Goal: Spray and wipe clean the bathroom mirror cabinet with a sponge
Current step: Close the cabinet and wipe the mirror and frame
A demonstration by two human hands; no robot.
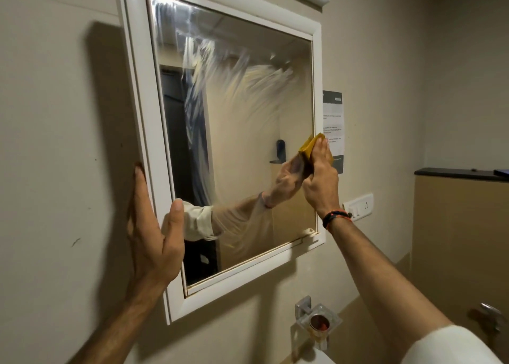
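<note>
The white-framed mirror cabinet (143, 132) hangs on the beige wall, its glass streaked with wet smears across the upper middle. My right hand (321, 182) presses a yellow sponge (311, 147) flat against the glass near the mirror's right edge. My left hand (154, 231) holds the cabinet's left frame low down, fingers behind the frame's outer edge and thumb lying on the front by the glass. No spray bottle is in view.
A paper notice (334, 126) is stuck to the wall right of the cabinet, with a white socket (360, 205) below it. A metal holder with a glass cup (319, 322) sits under the cabinet. A dark ledge (460, 174) runs at the right.
</note>
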